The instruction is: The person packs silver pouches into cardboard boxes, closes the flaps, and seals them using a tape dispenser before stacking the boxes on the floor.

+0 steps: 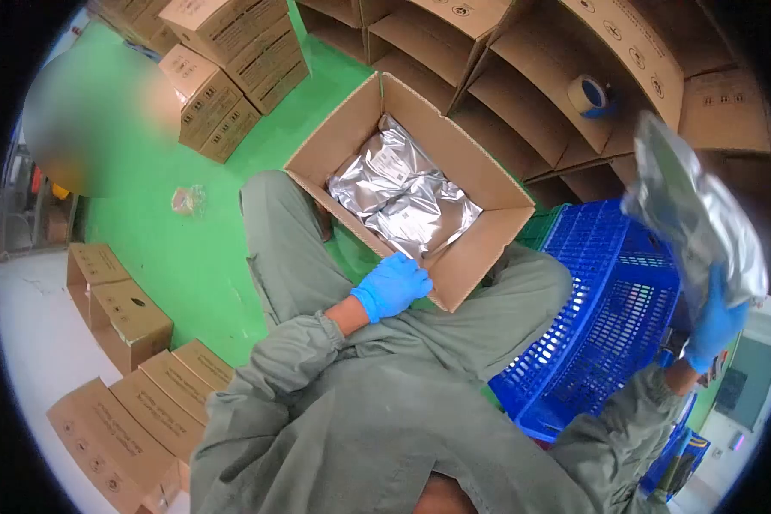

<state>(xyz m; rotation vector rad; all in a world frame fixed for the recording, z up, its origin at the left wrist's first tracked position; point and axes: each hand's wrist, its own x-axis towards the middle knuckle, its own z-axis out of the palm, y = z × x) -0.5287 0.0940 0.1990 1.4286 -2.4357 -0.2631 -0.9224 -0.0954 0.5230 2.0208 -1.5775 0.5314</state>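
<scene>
An open cardboard box rests tilted between my legs, with several silver foil pouches lying inside it. My left hand, in a blue glove, is closed over the box's near edge. Off to the right, my right hand, gloved in blue too, grips the lower end of a large foil pouch and holds it raised above a blue plastic crate. Part of the fingers of my right hand is hidden by that pouch.
Open cardboard boxes are stacked like shelves ahead, with a tape roll on them. Closed cartons stand at the upper left. More boxes sit at the lower left. A clear tape roll lies on the green floor.
</scene>
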